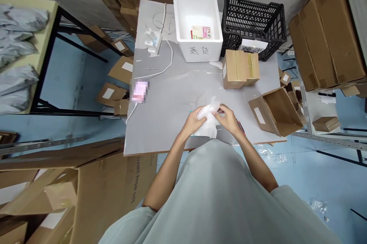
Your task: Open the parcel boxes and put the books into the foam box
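Near the front edge of the table, a crumpled white translucent sheet or bag (211, 118) is held between both hands. My left hand (194, 122) pinches its left side, fingers closed on it. From the right, my right hand (228, 119) grips the other side with thumb and fingers together. Whether anything is wrapped inside cannot be made out. Under the white material, a flat item with teal edges (192, 134) shows only in part. Beside my right wrist lies a thin red and dark object (240, 125), perhaps a pen.
On the table (160, 122) stand a white foam box (197, 51) with small packs inside, a black crate (252, 18), and small cartons (236, 70). An open cardboard box (276, 112) sits at the right edge. A power strip (155, 43) and cables lie left; a blurred-out device (140, 91) is nearer.
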A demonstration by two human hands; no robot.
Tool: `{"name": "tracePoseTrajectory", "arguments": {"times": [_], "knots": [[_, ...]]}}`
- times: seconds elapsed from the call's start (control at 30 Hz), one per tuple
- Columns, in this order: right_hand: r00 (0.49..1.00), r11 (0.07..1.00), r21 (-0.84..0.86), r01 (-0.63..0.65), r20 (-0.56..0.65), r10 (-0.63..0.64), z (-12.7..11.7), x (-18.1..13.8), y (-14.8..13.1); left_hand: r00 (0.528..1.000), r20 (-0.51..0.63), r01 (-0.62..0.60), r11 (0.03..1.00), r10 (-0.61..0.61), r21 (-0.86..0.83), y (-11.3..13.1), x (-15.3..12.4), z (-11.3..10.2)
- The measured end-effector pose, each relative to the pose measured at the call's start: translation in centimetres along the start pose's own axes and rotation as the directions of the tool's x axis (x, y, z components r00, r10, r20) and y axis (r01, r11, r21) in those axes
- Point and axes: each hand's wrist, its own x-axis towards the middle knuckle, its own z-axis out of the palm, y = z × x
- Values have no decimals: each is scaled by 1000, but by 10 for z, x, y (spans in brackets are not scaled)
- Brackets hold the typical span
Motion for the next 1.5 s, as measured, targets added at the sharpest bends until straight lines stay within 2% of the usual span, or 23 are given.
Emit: {"name": "tracePoseTrajectory", "arguments": {"times": [0.1, 0.2, 0.27, 0.33, 0.4, 0.5, 0.57, 0.63, 0.7, 0.77, 0.87, 0.93, 1.03, 1.07, 1.1, 1.17, 1.23, 1.3, 1.33, 1.4, 1.43, 1.47, 1.5], "knots": [[998, 966, -251, 68, 9, -67, -9, -5, -12, 987, -111, 103, 991, -112, -85, -5, 7, -6], [985, 897, -419, 143, 146, -89, -11, -16, -17, 982, -56, 171, 974, -181, -146, 0, 14, 4], [983, 852, -497, 165, 155, -100, -19, -22, -16, 989, -12, 144, 980, -146, -136, 9, 21, 20], [990, 842, -521, 138, 70, -120, -37, -28, -13, 997, 51, 62, 994, -57, -89, 21, 28, 44], [987, 871, -481, 100, -64, -148, -67, -36, -11, 988, 131, -82, 996, 86, -30, 37, 34, 73], [947, 923, -381, 60, -270, -172, -122, -52, -7, 904, 281, -329, 944, 323, -27, 64, 40, 124], [913, 948, -318, 5, -386, -134, -157, -64, -3, 832, 374, -410, 908, 410, -85, 80, 46, 163], [869, 965, -257, -50, -487, -84, -188, -74, 7, 794, 427, -427, 897, 434, -117, 90, 58, 202], [825, 970, -232, -74, -561, -71, -216, -79, 23, 792, 438, -432, 898, 424, -89, 93, 76, 239], [807, 958, -257, -130, -589, -48, -240, -77, 43, 805, 446, -437, 899, 390, 4, 91, 98, 270], [823, 864, -331, -380, -548, 152, -266, -64, 77, 822, 478, -434, 885, 311, 169, 88, 120, 299], [783, 733, -369, -572, -512, 353, -275, -50, 95, 825, 475, -437, 878, 305, 195, 86, 123, 303], [649, 522, -385, -761, -443, 619, -281, -37, 114, 850, 392, -436, 888, 353, 146, 78, 111, 281], [619, 484, -391, -783, -417, 665, -282, -37, 116, 871, 340, -420, 897, 355, 140, 71, 106, 266], [613, 473, -398, -786, -406, 678, -282, -40, 117, 899, 273, -392, 908, 344, 148, 61, 102, 246], [666, 526, -408, -746, -450, 595, -277, -52, 109, 957, 125, -282, 941, 262, 186, 33, 95, 198], [738, 648, -406, -644, -551, 389, -261, -68, 94, 994, -45, -89, 969, 101, 229, -4, 85, 142], [778, 800, -385, -460, -610, 153, -231, -78, 79, 968, -220, 174, 949, -117, 262, -43, 69, 85], [801, 871, -349, -344, -594, 78, -210, -78, 73, 923, -305, 317, 912, -234, 261, -61, 58, 59], [892, 969, -187, -163, -448, 64, -155, -70, 68, 820, -415, 512, 830, -394, 222, -92, 35, 19], [943, 987, -72, -144, -312, 115, -123, -63, 71, 784, -439, 561, 803, -439, 200, -105, 23, 4], [970, 982, 36, -188, -151, 191, -89, -54, 76, 768, -443, 582, 792, -462, 183, -117, 12, -6], [956, 951, 100, -293, 8, 294, -55, -44, 83, 770, -427, 582, 795, -473, 169, -128, 2, -12]]}}
